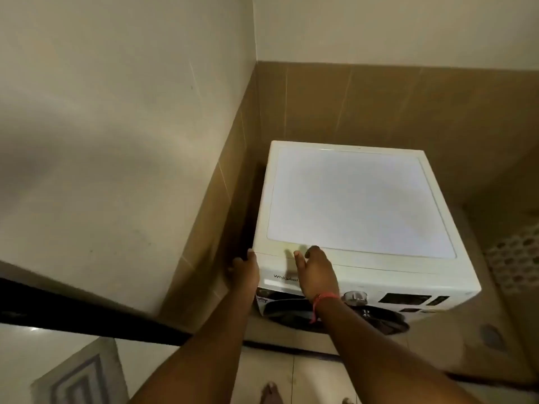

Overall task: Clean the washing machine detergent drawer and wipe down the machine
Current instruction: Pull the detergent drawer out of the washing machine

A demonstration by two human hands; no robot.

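White boxy front-loading washing machine (361, 199): left hand (243, 271) and right hand (316, 274) rested released at its top-left front; drawer probably wanted a straight, even pull.

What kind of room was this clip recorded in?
Most likely a home laundry or utility corner. A white front-loading washing machine stands in a corner with brown wall tiles behind it and a tiled floor below. Both hands are at the machine's front left edge.
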